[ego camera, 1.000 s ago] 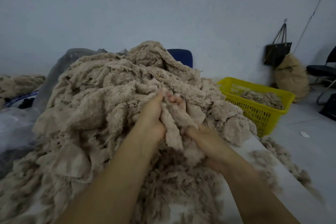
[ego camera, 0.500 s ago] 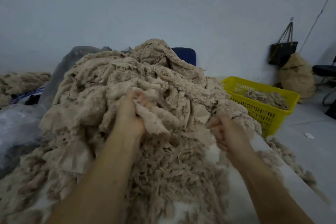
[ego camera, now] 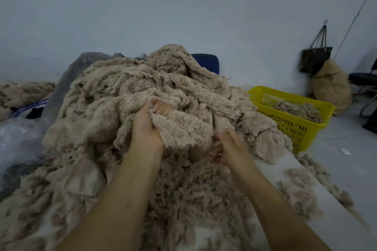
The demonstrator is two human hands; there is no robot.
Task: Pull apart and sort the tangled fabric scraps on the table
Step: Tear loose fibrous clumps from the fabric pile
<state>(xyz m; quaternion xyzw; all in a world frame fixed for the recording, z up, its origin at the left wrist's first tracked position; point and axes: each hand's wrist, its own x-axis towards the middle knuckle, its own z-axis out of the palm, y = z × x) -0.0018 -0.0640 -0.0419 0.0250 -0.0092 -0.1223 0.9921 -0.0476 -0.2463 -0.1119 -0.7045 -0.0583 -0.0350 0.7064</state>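
Both nearer now, left hand [ego camera: 145,126] gripping fleece scrap [ego camera: 183,128], right hand [ego camera: 230,144] moved alongside

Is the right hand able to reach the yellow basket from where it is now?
Probably yes: the yellow basket stands open beside the table, and only a low lump of scraps lies between it and the right hand.

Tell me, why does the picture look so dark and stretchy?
Head view: the light is dim and bluish, with soft shadows and no glare; the wide lens stretches the forearms; the right hand and the loose fluff on the table look smeared; the left hand gripping a scrap looks sharper.
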